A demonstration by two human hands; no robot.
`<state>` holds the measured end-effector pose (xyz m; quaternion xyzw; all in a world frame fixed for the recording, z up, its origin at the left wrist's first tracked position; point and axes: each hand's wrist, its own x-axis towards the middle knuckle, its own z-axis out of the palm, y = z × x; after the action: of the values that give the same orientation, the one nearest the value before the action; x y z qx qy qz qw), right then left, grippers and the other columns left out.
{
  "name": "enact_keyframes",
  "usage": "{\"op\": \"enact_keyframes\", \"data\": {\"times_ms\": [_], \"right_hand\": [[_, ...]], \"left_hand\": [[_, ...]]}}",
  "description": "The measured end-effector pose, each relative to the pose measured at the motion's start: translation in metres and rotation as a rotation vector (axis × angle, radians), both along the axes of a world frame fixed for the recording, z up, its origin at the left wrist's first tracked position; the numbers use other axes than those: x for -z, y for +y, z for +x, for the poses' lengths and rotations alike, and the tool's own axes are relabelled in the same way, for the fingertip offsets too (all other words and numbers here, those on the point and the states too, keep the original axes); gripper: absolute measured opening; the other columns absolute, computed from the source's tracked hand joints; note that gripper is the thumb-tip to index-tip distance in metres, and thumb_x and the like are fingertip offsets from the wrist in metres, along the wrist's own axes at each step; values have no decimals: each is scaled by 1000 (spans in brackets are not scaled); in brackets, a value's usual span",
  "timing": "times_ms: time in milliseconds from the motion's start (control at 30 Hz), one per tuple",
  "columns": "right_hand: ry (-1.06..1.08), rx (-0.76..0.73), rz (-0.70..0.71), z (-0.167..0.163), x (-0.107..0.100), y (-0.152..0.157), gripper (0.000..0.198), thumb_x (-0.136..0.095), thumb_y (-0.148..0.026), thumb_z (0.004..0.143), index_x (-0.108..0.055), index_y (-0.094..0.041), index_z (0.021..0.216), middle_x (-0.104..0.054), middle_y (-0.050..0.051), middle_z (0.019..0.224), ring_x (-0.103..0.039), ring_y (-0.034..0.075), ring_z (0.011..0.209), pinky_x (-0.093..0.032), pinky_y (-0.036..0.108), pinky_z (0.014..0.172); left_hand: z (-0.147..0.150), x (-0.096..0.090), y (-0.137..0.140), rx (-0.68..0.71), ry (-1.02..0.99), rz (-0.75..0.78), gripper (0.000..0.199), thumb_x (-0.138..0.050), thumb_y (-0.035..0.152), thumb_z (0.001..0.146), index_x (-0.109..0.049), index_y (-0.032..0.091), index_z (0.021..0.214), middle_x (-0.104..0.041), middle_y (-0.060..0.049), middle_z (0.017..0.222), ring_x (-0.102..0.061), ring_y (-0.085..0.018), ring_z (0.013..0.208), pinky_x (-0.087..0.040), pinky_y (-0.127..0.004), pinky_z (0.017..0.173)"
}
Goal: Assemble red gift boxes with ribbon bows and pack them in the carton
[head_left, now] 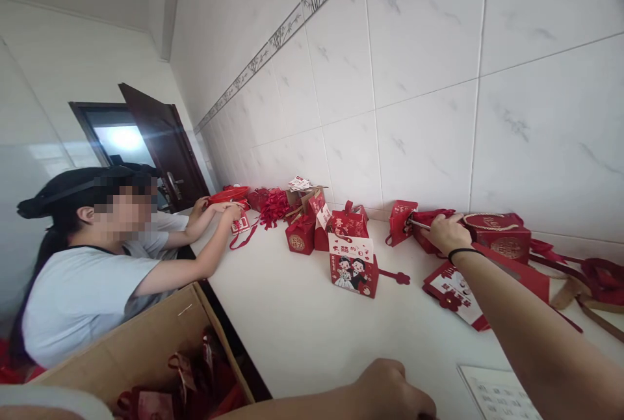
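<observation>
My right hand (446,233) reaches to the wall side of the table, its fingers closed on a slim silvery tool (418,223) whose kind I cannot tell. The tool's end points at a small red box (403,222) tilted against the wall. Under that hand lies a red gift bag (431,228). My left hand (392,389) is curled into a fist low over the near table edge; its fingertips and anything in them are hidden. Ahead of it stands a red candy box (353,270) with a cartoon couple and a flower tab.
More red boxes (301,235) stand along the wall. A rope-handled box (502,238), a flat red carton (461,293) and ribbons (604,277) lie right. Printed paper (497,391) is in front. Left, a cardboard box (141,335) holds red pieces; a co-worker (97,277) handles a red card.
</observation>
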<state>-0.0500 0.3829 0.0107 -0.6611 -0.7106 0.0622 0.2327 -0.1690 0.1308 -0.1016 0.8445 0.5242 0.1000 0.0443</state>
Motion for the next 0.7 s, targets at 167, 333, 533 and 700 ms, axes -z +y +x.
{"op": "enact_keyframes", "data": {"times_ms": [167,333,533,700], "right_hand": [[61,63,-92,-1,-10,-15,66,-63,-39,82,-35,4,124,-39,35,118,-54,41,106,-46,44,83],[115,3,-41,0,-36,-49,65,-63,-47,79,-35,-5,121,-42,25,115,-60,36,94,-49,39,74],[49,-179,106,5,-50,-129,64,-67,-44,79,-33,-11,122,-41,18,116,-60,30,93,-48,33,75],[80,-355,122,20,-19,-222,62,-75,-44,72,-41,-12,114,-47,17,110,-59,29,90,-48,34,73]], "left_hand": [[5,-23,-3,-24,23,-57,22,-57,26,68,-46,17,50,-54,5,42,-15,-6,37,-42,-21,62],[2,-33,-2,-91,-86,-36,25,-54,22,68,-41,17,48,-55,4,46,-19,-6,39,-42,-23,65],[3,-45,-4,-232,-321,10,20,-49,20,73,-54,18,54,-62,-3,56,-51,-14,52,-43,-27,69],[-23,-54,-9,-525,-579,45,25,-37,16,81,-59,15,67,-65,-7,69,-59,-18,67,-44,-28,67]]}}
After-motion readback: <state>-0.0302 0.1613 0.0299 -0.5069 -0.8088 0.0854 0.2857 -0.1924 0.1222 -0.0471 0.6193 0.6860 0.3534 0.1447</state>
